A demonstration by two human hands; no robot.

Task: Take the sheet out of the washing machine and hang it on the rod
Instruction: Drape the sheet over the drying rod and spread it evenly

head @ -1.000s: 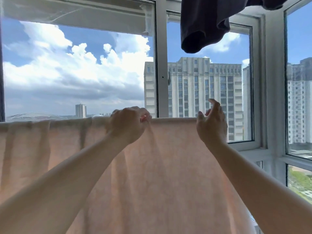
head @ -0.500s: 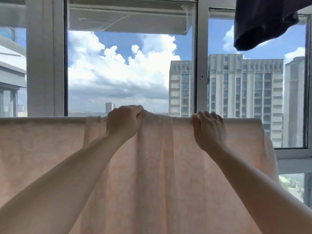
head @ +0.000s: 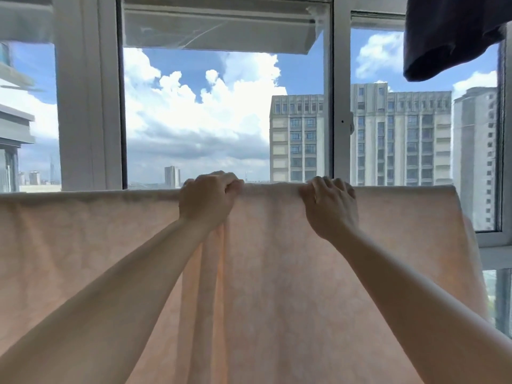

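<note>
Beyond the white window frame (head: pixel 336 112) you see clouds and grey apartment towers (head: pixel 399 134). Your pink sheet (head: pixel 277 273) hangs draped over the rod, which it hides entirely. Your left hand (head: pixel 206 199) grips a bunched fold at the sheet's top edge; your right hand (head: pixel 331 206) curls its fingers over that edge nearby. A dark garment (head: pixel 448 37) hangs upper right.

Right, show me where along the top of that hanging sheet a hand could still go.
Free: the sheet's top edge left of the left hand, running to the picture's edge; a short gap between the two hands; and the stretch from the right hand to the sheet's right corner. Crowded: under the left hand, where the cloth bunches into folds. A dark garment hangs above the right end.
</note>
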